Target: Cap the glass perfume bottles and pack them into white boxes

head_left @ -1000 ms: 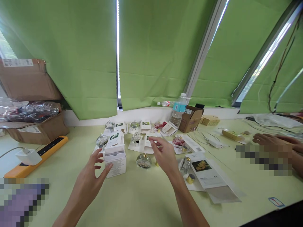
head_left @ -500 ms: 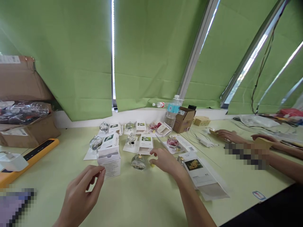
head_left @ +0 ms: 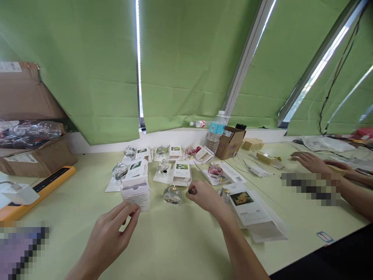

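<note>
Hands, my log: right hand [head_left: 206, 196] newly pinching a dark piece [head_left: 191, 191], left hand [head_left: 107, 238] curled against a white box [head_left: 135, 193].

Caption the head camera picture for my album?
Left hand touches a white box; right hand holds something dark beside a glass globe.

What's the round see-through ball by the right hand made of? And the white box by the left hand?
The round vessel looks like clear, glossy glass: you can see through it, and it has bright shiny spots. Its small top looks gold-coloured, perhaps metal. The white box looks like thin matte card, with neat folded edges.
</note>
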Demonstrator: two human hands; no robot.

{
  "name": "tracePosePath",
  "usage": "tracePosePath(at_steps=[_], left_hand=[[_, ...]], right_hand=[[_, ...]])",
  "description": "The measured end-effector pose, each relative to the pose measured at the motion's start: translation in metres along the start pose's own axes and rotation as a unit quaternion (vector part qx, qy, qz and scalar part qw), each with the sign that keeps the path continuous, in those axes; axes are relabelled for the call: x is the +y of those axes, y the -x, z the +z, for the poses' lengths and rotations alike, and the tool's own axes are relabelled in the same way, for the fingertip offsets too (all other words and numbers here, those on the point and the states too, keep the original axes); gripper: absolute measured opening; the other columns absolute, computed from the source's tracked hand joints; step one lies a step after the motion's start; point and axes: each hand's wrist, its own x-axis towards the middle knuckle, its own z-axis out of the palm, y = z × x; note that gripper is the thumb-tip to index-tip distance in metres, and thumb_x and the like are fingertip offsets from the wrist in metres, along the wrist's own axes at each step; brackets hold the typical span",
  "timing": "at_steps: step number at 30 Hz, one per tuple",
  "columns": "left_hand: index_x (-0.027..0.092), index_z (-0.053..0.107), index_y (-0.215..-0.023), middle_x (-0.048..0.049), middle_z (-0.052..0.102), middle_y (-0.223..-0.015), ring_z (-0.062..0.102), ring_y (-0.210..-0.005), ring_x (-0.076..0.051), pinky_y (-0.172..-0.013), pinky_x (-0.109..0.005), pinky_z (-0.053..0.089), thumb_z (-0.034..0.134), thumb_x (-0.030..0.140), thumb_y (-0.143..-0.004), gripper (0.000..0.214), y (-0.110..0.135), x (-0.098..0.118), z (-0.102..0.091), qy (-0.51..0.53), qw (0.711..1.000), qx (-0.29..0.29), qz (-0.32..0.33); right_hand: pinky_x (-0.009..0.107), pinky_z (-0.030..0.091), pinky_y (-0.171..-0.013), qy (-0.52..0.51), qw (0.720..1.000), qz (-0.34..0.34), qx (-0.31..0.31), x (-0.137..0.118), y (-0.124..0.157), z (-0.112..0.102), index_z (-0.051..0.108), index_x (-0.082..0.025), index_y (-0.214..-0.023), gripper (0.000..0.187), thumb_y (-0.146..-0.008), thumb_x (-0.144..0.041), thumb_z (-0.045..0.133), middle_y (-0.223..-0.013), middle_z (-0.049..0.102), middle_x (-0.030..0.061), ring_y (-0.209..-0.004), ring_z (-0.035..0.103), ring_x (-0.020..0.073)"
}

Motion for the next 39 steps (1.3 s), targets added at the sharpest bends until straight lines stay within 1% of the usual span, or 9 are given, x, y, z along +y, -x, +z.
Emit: tracePosePath(at_steps=[7, 14, 18, 21, 25, 28, 31, 34, 39], left_hand=[[0.023, 0.058, -0.094, 0.0, 0.064, -0.075, 0.05, -0.057, -0.012, -0.053, -0.022, 0.037, 0.051, 0.022, -0.09, 0.008, 0.001, 0.001, 0.001, 0.004, 1.0, -0.016, -0.001], [0.024, 0.059, -0.094, -0.0014, 0.065, -0.078, 0.054, -0.06, -0.013, -0.053, -0.023, 0.038, 0.048, 0.024, -0.091, 0.012, 0.002, 0.001, 0.005, 0.019, 0.998, -0.057, -0.017], [0.025, 0.06, -0.093, -0.0014, 0.063, -0.079, 0.053, -0.06, -0.013, -0.053, -0.024, 0.042, 0.045, 0.031, -0.092, 0.016, 0.0, 0.007, 0.008, 0.095, 0.982, -0.128, -0.098], [0.024, 0.059, -0.099, -0.0032, 0.063, -0.087, 0.058, -0.07, -0.015, -0.055, -0.025, 0.049, 0.046, 0.04, -0.091, 0.022, -0.002, 0.015, 0.016, 0.243, 0.927, -0.165, -0.232], [0.02, 0.055, -0.115, -0.008, 0.064, -0.099, 0.066, -0.083, -0.021, -0.07, -0.035, 0.058, 0.055, 0.048, -0.084, 0.042, -0.005, 0.026, 0.025, 0.474, 0.773, -0.171, -0.385], [0.017, 0.058, -0.119, -0.013, 0.065, -0.115, 0.065, -0.102, -0.026, -0.09, -0.041, 0.053, 0.062, 0.047, -0.081, 0.048, -0.005, 0.032, 0.028, 0.567, 0.677, -0.173, -0.436], [0.016, 0.062, -0.118, -0.0144, 0.065, -0.12, 0.061, -0.112, -0.028, -0.099, -0.043, 0.047, 0.06, 0.043, -0.085, 0.043, -0.004, 0.033, 0.03, 0.644, 0.604, -0.182, -0.434], [0.015, 0.064, -0.117, -0.0134, 0.066, -0.119, 0.059, -0.116, -0.028, -0.103, -0.044, 0.043, 0.058, 0.035, -0.088, 0.036, -0.004, 0.032, 0.031, 0.683, 0.564, -0.192, -0.422], [0.015, 0.066, -0.114, -0.0111, 0.068, -0.116, 0.058, -0.116, -0.027, -0.106, -0.042, 0.04, 0.06, 0.027, -0.087, 0.031, -0.005, 0.032, 0.031, 0.668, 0.582, -0.203, -0.417]], right_hand=[[0.023, 0.034, -0.05, -0.188, 0.981, -0.039, 0.025, -0.001, 0.007, -0.017, 0.055, -0.019, -0.077, 0.01, -0.074, -0.027, 0.061, -0.064, 0.058, -0.0012, -0.057, 0.052, 0.0138], [0.021, 0.039, -0.053, -0.31, 0.94, -0.081, -0.119, -0.012, 0.021, -0.021, 0.053, -0.019, -0.085, 0.013, -0.077, -0.026, 0.061, -0.068, 0.057, -0.002, -0.06, 0.052, 0.0118], [0.021, 0.04, -0.052, -0.281, 0.932, -0.125, -0.193, -0.025, 0.023, -0.012, 0.059, -0.019, -0.089, 0.017, -0.076, -0.029, 0.065, -0.068, 0.058, -0.0018, -0.06, 0.053, 0.0118], [0.021, 0.038, -0.053, -0.234, 0.938, -0.174, -0.191, -0.036, 0.023, -0.001, 0.063, -0.019, -0.088, 0.013, -0.078, -0.027, 0.064, -0.064, 0.056, -0.0035, -0.057, 0.05, 0.0103], [0.02, 0.036, -0.052, -0.219, 0.931, -0.206, -0.206, -0.048, 0.025, 0.011, 0.064, -0.02, -0.096, 0.017, -0.082, -0.027, 0.06, -0.062, 0.056, -0.0048, -0.055, 0.049, 0.0095], [0.02, 0.036, -0.053, -0.219, 0.936, -0.191, -0.199, -0.051, 0.028, 0.018, 0.058, -0.019, -0.106, 0.026, -0.08, -0.025, 0.061, -0.07, 0.061, -0.0029, -0.061, 0.054, 0.0113], [0.019, 0.034, -0.051, -0.191, 0.951, -0.176, -0.168, -0.052, 0.029, 0.022, 0.058, -0.018, -0.096, 0.02, -0.077, -0.024, 0.064, -0.074, 0.062, -0.0009, -0.066, 0.055, 0.0127], [0.02, 0.032, -0.052, -0.152, 0.958, -0.191, -0.15, -0.053, 0.028, 0.024, 0.062, -0.018, -0.087, 0.013, -0.075, -0.021, 0.065, -0.074, 0.061, -0.0005, -0.066, 0.053, 0.0124], [0.022, 0.032, -0.056, -0.131, 0.956, -0.228, -0.133, -0.058, 0.028, 0.023, 0.069, -0.02, -0.089, 0.013, -0.078, -0.024, 0.065, -0.074, 0.063, -0.0006, -0.066, 0.053, 0.0122]])
